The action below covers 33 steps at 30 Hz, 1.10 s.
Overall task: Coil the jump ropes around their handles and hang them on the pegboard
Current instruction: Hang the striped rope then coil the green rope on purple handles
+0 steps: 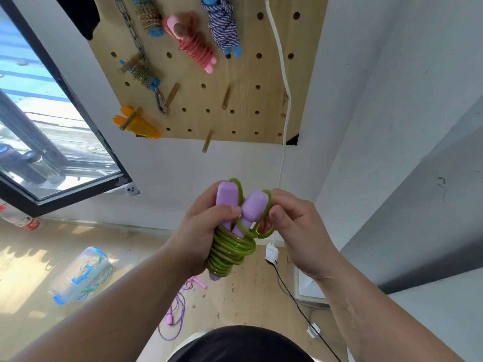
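Brightness: bright, even daylight on the white wall (366,74).
Source: the window (39,121), left of the frame.
Glare: washed-out sun patches on the wooden floor (31,257), lower left.
Shadows: soft, ragged edge along those patches.
Blur: pink coiled jump rope (194,48), top centre, smeared; green jump rope (230,253), centre, sharp.
Distortion: wide-angle; window frame and wall edges lean toward the borders.

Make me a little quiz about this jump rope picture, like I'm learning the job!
1. True or false: the green rope is coiled round the purple handles.
2. Which hand grips the coils, left or right?
3. Fill in: a loose purple rope lies on the ____.
Key: 1 true; 2 the left hand, while the right hand pinches a loop; 3 floor.
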Motion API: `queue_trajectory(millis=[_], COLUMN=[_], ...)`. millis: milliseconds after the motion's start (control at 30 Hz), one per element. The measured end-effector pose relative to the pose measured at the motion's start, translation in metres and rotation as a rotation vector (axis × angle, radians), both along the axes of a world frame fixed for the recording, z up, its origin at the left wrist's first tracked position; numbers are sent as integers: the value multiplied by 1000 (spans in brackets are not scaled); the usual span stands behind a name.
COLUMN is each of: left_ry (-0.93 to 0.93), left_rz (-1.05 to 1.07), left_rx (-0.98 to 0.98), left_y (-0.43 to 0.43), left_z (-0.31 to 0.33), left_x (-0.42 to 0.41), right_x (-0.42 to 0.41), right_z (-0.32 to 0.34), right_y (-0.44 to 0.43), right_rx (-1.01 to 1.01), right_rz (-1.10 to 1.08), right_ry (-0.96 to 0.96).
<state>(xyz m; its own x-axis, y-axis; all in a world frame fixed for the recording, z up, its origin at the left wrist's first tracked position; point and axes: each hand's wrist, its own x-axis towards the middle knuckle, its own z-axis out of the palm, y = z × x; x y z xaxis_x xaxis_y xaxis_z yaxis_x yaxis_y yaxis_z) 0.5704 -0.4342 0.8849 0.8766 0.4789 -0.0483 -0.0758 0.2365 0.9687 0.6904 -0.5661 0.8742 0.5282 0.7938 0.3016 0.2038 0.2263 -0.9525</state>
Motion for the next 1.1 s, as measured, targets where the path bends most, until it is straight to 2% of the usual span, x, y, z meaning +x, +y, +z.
queue_trajectory(millis=[167,333,533,667,867,1100], left_ry=[41,141,102,90,138,160], left_rz=[-5,97,146,127,195,89], left_rx=[34,40,130,174,257,279], left_y=[-3,-6,-9,-12,-10,2], left_z=[6,0,8,9,2,-2], left_x=[0,3,9,9,11,8], right_x=[-6,-9,-16,-14,-10,-2], right_z=[-3,-1,-3,-8,-4,3], right_y=[0,7,16,14,12,16], right_rx=[-61,-193,-200,-228,-374,-506], right_rz=[16,14,-95,-76,22,134], right_ry=[121,190,272,282,315,248])
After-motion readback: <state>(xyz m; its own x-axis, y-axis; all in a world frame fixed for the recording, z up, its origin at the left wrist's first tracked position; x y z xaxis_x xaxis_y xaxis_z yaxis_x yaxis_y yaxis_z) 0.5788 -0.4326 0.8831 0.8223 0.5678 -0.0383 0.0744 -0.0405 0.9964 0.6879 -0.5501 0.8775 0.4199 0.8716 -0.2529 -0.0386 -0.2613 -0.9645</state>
